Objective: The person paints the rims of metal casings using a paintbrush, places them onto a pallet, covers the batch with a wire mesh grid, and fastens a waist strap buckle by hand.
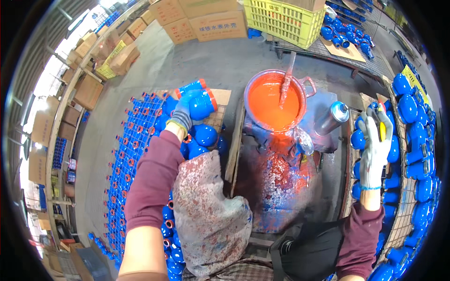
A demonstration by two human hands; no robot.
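Observation:
My left hand [182, 118], in a grey-blue glove, grips a shiny blue water meter housing [200, 106] with orange-painted rims. It is held above a pile of similar blue housings [205, 135]. My right hand [375, 140], in a white glove, is raised at the right, its fingers around a thin yellow-handled tool [383, 131]; the tool's working end cannot be made out. Between the hands stands a pot [247, 100] of orange paint. A paint-coated stick [287, 82] leans in it.
A spray can [332, 118] stands right of the pot on the paint-smeared stand [281, 196]. Blue housings fill the wire rack [136, 140] at left and the shelves [417, 154] at right. A yellow crate [281, 23] and cardboard boxes [218, 25] are at the back. A spattered cloth [211, 210] covers my left leg.

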